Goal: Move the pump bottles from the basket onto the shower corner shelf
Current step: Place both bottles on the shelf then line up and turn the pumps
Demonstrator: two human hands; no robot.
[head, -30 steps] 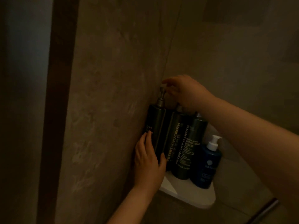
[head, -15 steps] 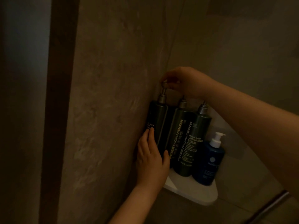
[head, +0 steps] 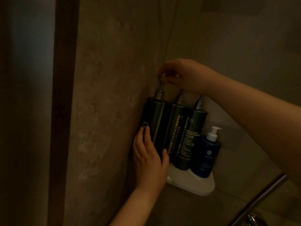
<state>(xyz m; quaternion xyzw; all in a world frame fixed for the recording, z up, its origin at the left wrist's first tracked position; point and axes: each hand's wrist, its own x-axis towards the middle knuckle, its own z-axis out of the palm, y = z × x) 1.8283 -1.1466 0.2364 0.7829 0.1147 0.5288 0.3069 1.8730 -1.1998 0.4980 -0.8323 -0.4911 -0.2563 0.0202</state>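
Your left hand (head: pixel 149 162) holds the low part of the left dark bottle (head: pixel 153 116). The fingers lie up its side by the wall and the thumb sits on the front. Your right hand (head: pixel 184 74) pinches the pump top (head: pixel 161 78) of that same bottle from above.

This bottle stands tight in the corner, right against the brown wall (head: pixel 114 95) (no gap shows on that side). Its foot is hidden behind your left hand.

The other three bottles stand on the white corner shelf (head: pixel 195 185). The middle dark bottle (head: pixel 175 128) is near the first one. The right dark bottle (head: pixel 193 136) stands just in front of it, touching. The little blue bottle (head: pixel 210 154) with the white pump stands at the shelf's right end, close to the round front edge.

Your right hand and wrist cover the pump tops of the two other dark bottles.

A bare strip of shelf shows along the front edge. There is open room above the bottles and out to the right along the back wall. A metal bar (head: pixel 260 198) slants low on the right, well apart from the shelf.
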